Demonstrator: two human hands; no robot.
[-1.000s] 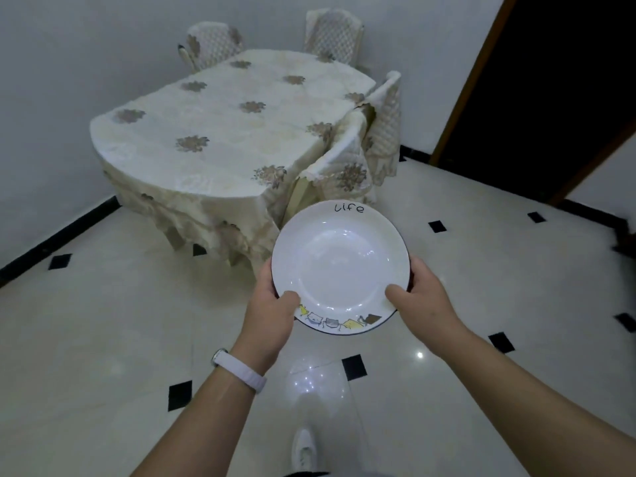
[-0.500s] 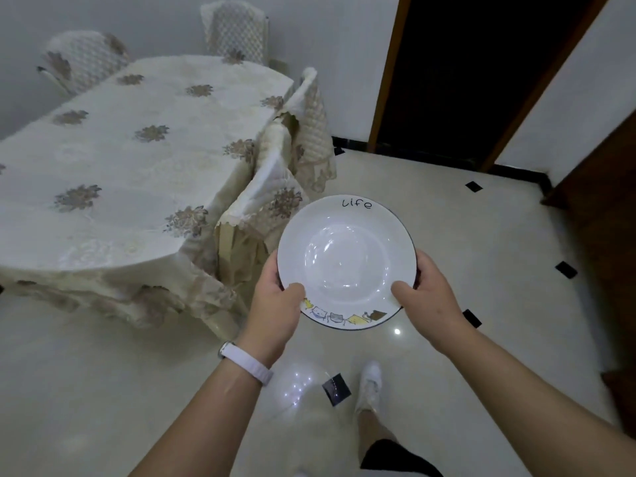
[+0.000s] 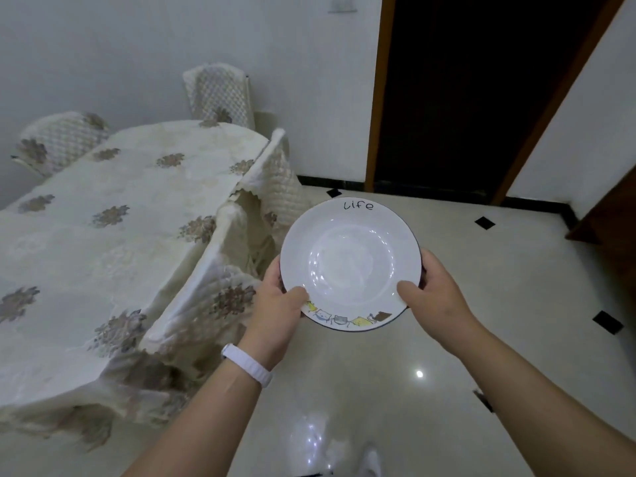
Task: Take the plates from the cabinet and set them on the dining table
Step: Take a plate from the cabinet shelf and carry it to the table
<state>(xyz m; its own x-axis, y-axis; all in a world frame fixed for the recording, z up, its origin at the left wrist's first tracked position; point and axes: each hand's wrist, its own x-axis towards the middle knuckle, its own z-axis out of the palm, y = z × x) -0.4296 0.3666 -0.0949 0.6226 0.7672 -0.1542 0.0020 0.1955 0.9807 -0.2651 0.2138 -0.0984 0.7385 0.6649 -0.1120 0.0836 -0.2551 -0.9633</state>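
A white plate (image 3: pixel 351 256) with "life" written on its far rim and small cartoon figures on its near rim is held level in front of me, above the floor. My left hand (image 3: pixel 275 311) grips its left edge, thumb on the rim. My right hand (image 3: pixel 433 297) grips its right edge the same way. The dining table (image 3: pixel 103 235), covered with a cream cloth with brown flower motifs, lies to the left of the plate.
Covered chairs stand round the table: one near chair (image 3: pixel 203 304) just left of my left hand, another (image 3: pixel 275 187) beyond it, two at the far side. A dark doorway (image 3: pixel 464 98) opens ahead. The glossy tiled floor (image 3: pixel 481 253) spreads to the right.
The table has slid further left and nearer in view as I walk along its right side; the doorway has come closer. Both hands keep the same hold on the plate.
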